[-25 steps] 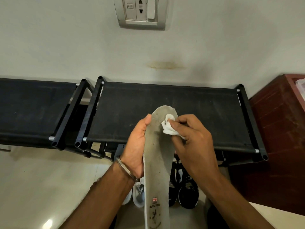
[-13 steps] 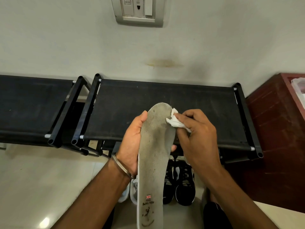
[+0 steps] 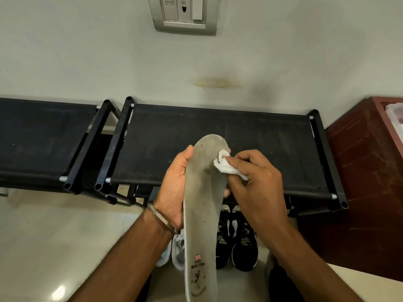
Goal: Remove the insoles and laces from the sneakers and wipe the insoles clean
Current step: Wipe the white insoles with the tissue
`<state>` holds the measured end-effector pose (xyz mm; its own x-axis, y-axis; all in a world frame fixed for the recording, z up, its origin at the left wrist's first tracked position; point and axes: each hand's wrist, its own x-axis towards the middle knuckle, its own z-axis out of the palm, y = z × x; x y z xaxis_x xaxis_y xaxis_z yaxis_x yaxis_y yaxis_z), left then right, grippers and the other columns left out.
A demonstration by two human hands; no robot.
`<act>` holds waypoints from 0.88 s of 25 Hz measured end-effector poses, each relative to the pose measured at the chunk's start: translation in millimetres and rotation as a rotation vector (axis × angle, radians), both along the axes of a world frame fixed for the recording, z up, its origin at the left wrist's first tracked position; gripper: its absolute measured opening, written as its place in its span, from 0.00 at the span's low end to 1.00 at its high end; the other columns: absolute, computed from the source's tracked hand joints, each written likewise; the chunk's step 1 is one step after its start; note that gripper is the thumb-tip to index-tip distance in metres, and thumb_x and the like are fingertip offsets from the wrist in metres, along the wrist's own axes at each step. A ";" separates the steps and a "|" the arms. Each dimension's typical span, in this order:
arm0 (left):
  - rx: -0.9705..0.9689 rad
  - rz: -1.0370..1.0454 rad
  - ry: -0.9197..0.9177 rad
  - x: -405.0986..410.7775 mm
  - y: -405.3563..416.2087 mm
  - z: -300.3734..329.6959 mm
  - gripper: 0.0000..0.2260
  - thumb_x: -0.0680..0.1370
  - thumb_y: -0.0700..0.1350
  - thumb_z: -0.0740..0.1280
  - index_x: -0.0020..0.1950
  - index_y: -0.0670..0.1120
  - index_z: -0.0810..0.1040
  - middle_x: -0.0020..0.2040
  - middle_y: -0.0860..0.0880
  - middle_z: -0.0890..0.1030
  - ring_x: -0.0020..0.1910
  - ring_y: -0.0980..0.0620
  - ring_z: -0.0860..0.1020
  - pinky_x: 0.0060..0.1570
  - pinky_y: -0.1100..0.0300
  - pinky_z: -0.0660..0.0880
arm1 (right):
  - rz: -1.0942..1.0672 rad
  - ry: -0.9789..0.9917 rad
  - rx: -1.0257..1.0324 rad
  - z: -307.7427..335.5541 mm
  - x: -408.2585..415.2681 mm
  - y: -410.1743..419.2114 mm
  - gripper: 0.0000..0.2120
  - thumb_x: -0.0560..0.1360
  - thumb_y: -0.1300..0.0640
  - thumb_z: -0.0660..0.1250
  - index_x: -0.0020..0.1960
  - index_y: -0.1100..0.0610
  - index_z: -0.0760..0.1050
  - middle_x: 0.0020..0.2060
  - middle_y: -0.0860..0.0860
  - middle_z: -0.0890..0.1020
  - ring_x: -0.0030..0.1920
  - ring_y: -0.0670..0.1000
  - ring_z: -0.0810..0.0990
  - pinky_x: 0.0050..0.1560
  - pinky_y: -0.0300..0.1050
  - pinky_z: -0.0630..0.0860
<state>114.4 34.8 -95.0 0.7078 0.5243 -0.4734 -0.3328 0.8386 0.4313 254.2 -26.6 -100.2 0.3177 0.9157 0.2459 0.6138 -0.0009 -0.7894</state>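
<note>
A long grey insole (image 3: pixel 204 205) stands upright in front of me, toe end up, with a printed logo near its heel. My left hand (image 3: pixel 174 188) grips it from the left side around the middle. My right hand (image 3: pixel 255 184) pinches a crumpled white wipe (image 3: pixel 224 165) and presses it against the insole's upper right edge. On the floor below, partly hidden behind the insole and my arms, stand a pair of black sneakers (image 3: pixel 239 243) and a pair of white sneakers (image 3: pixel 174 249).
A black fabric-topped shoe rack (image 3: pixel 218 136) stands against the wall behind my hands, with a second black rack (image 3: pixel 39 136) to its left. A dark red wooden cabinet (image 3: pixel 366 182) is on the right. A wall socket plate (image 3: pixel 185 14) is above.
The wipe has slid a little down and inward on the insole's toe area. The insole has turned slightly in my left hand, and the view has shifted a bit.
</note>
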 end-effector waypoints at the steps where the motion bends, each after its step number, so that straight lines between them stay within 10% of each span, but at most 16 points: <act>1: 0.015 -0.014 0.018 3.1 -3.5 1.3 0.30 0.80 0.62 0.52 0.71 0.43 0.72 0.67 0.40 0.76 0.61 0.43 0.77 0.59 0.48 0.74 | -0.080 0.018 0.014 0.4 2.5 1.3 0.07 0.76 0.63 0.71 0.53 0.57 0.83 0.45 0.46 0.77 0.38 0.42 0.79 0.37 0.34 0.76; 22: -0.068 -0.011 0.016 9.7 -10.7 -1.3 0.28 0.80 0.62 0.53 0.71 0.45 0.73 0.65 0.42 0.77 0.61 0.46 0.78 0.61 0.50 0.75 | -0.078 -0.082 0.083 0.3 -9.9 6.3 0.07 0.76 0.63 0.71 0.54 0.59 0.83 0.48 0.45 0.77 0.47 0.41 0.77 0.46 0.34 0.77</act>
<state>124.1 24.0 -96.3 0.7053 0.4826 -0.5194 -0.3167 0.8699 0.3782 244.3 -20.4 -99.9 0.3632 0.8644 0.3476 0.6767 0.0117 -0.7362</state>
